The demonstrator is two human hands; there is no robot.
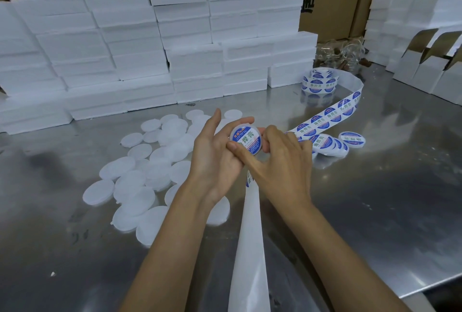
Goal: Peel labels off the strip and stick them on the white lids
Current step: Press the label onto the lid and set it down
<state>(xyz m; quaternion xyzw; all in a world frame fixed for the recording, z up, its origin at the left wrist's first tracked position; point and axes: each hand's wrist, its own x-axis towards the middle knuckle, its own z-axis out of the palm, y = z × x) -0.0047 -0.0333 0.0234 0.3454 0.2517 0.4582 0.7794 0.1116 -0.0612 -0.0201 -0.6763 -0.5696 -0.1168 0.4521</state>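
Plain lids point(140, 181): lying in a loose, overlapping spread on the metal table point(375, 186), left of both hands.
Left hand point(215, 159): reaching in palm-up, fingers curling round the labelled lid point(246, 142) and cradling it from below and behind.
Labelled lid: sitting at the left fingertips, label facing the camera.
Right hand point(280, 161): lying knuckles-up, thumb pressing on the lid's lower-left rim, fingers curling at its right edge.
Label strip point(330, 116): running from under the right hand back-right to a coil.
Finished lids point(332, 145): resting just right of the right hand.
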